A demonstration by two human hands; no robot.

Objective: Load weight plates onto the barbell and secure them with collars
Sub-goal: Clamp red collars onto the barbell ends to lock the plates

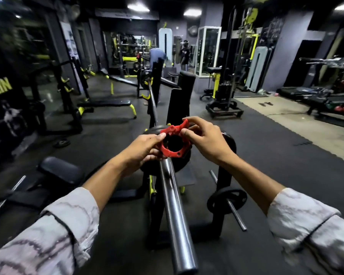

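A red clamp collar sits on the steel barbell sleeve, close against a black weight plate loaded on the bar. My left hand pinches the collar's left side. Fingers of my right hand hold the collar's raised red lever at its top right. The bar runs away from me across a black rack toward another plate at its far end.
A small black plate hangs on a storage peg at the lower right. A padded bench lies to the left. More benches, racks and machines fill the room; two people stand far back near the mirrors.
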